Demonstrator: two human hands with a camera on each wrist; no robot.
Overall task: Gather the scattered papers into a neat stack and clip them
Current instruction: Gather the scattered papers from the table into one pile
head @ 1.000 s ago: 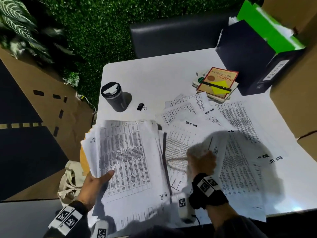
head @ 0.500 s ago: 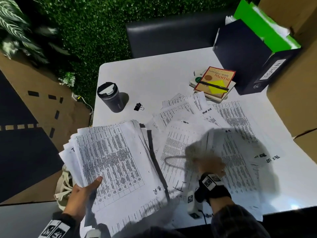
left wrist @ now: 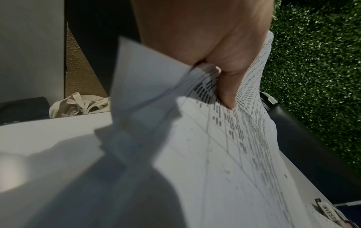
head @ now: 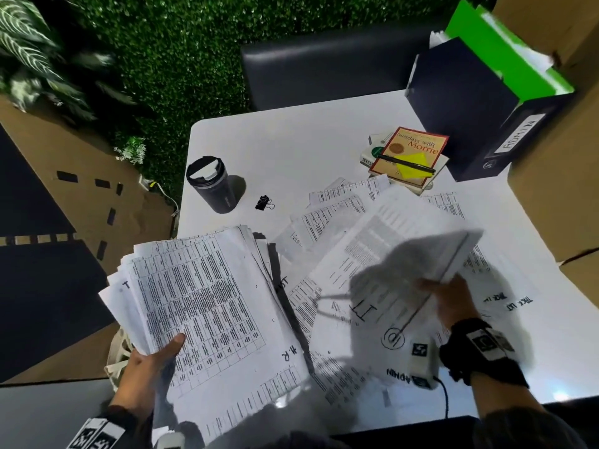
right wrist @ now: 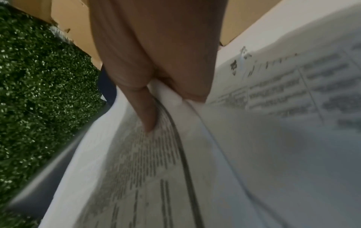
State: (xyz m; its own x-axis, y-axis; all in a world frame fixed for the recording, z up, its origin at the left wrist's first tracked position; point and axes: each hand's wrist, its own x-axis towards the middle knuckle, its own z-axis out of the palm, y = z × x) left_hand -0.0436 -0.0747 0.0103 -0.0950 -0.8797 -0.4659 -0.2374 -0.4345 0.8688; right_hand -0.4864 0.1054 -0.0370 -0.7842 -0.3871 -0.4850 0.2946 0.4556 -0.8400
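My left hand [head: 155, 354] grips a thick, fanned stack of printed papers [head: 207, 296] at its near left corner, thumb on top [left wrist: 226, 86], held over the table's left edge. My right hand [head: 450, 299] pinches a few printed sheets [head: 398, 241] by their near edge [right wrist: 175, 98] and holds them raised above the loose papers [head: 327, 222] spread across the white table [head: 291, 137]. A small black binder clip [head: 263, 203] lies on the bare table beyond the stack, touched by neither hand.
A dark travel cup [head: 214, 186] stands near the clip. Books with a yellow note and a pen [head: 408, 157] lie at the back right, beside a dark binder box with green folders [head: 479, 102]. Cardboard boxes [head: 557, 176] wall the right side. A cloth bag [left wrist: 78, 104] lies on the floor.
My right hand has moved right and lifted a few sheets off the spread. The stack in my left hand swung slightly left, then steadied.
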